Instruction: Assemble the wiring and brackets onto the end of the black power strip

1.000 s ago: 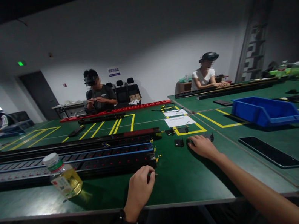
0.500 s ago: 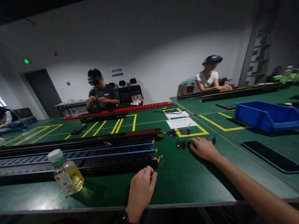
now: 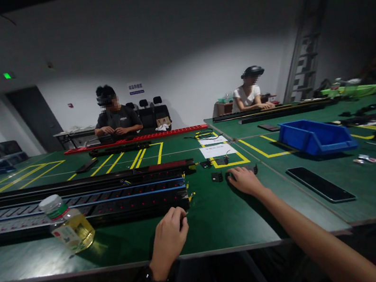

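My left hand [image 3: 169, 235] rests near the table's front edge with its fingers curled inward. What lies inside them, if anything, is hidden. It is just in front of the right end of a long black rail assembly [image 3: 155, 201], which has red dots and yellow wire ends. My right hand [image 3: 244, 181] reaches farther forward, its fingers bent down onto the table. A small black part [image 3: 254, 169] shows behind and right of that hand, partly covered by it. Another small black block [image 3: 216, 177] sits to the left of its fingertips.
A bottle of yellow liquid [image 3: 68, 224] stands at left before the rails. On the right are a blue bin [image 3: 312, 139] and a dark phone-like slab [image 3: 320, 185]. White paper labels [image 3: 217, 150] lie ahead. Co-workers [image 3: 117, 116] sit across the green table [image 3: 216, 223].
The view has swung slightly right, so everything appears shifted left. Both hands keep nearly the same places on the table; the left hand's fingers look slightly more turned.
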Tool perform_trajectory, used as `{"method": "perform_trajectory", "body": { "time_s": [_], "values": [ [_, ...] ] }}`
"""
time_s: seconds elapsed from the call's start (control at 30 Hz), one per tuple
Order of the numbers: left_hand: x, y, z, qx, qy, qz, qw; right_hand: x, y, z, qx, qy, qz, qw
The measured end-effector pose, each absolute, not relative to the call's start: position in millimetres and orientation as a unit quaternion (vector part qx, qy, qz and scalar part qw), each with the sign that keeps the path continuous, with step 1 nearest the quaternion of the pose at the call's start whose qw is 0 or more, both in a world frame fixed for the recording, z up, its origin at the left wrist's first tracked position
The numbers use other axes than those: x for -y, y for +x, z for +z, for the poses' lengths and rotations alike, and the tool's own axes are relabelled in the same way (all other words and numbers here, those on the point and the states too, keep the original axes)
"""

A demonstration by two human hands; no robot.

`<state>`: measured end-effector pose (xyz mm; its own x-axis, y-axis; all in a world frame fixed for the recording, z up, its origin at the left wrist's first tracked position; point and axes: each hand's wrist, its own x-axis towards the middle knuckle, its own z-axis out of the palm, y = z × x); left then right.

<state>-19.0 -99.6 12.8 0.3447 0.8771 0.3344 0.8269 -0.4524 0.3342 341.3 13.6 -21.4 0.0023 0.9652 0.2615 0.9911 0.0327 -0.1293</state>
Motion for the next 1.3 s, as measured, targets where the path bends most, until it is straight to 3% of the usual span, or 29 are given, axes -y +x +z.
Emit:
{"method": "perform_trajectory", "body": {
  "time_s": [0.4,0.57,0.73,0.97,1.3],
  "values": [
    [99.5,-18.7,12.8,-0.523,0.817,0.235,0.057,-9.7,337.5,-18.3,0.689,-0.705,-0.059,0.156],
    [100.9,-18.1,14.7,-0.534,0.812,0.228,0.064,-8.4,322.9,2.5,0.701,-0.673,-0.110,0.211],
    [101.3,-18.1,15.2,-0.536,0.812,0.222,0.066,-17.3,279.2,14.0,0.769,-0.559,0.045,0.306],
    [99.9,-18.5,12.9,-0.532,0.815,0.223,0.064,-22.9,219.6,-8.3,0.778,-0.487,0.186,0.350],
    [97.9,-19.1,12.6,-0.533,0.816,0.215,0.064,-14.4,222.0,-18.2,0.772,-0.443,0.239,0.388]
  ]
}}
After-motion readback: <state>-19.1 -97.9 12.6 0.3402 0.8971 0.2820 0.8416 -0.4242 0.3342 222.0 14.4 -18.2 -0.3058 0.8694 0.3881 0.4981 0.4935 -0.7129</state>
